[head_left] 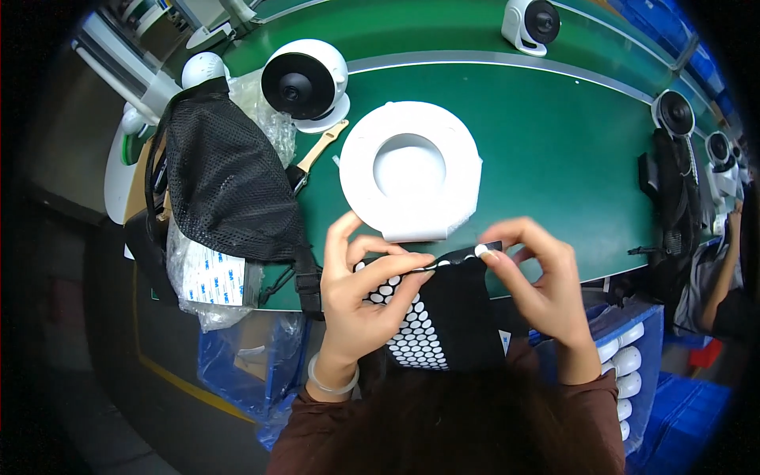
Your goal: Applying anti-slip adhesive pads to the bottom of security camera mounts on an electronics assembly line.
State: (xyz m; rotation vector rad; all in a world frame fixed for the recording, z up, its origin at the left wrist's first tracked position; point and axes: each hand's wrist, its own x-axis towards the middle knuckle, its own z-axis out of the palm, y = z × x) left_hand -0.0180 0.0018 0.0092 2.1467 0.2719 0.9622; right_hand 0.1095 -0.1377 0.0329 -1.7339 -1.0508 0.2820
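Observation:
Near the table's front edge I hold a black sheet (459, 317) covered on its left part with rows of round white stickers, its top edge bent over. My left hand (360, 293) is closed, thumb and fingertips pinching that bent edge near its middle. At the sheet's upper right corner my right hand (542, 273) pinches the strip between thumb and forefinger, and a round white sticker (481, 250) shows at these fingertips. Just beyond the hands lies a white ring-shaped part (364, 170) with a round recess in its middle.
To the left, a black mesh bag (229, 166) lies over clear plastic wrap (273, 119), beside a wooden-handled brush (323, 146). A white camera with a black front (305, 83) stands behind; another camera (530, 25) is farther back. Bins (633, 356) with white rounded parts stand below right. A co-worker's arm (720, 277) shows far right.

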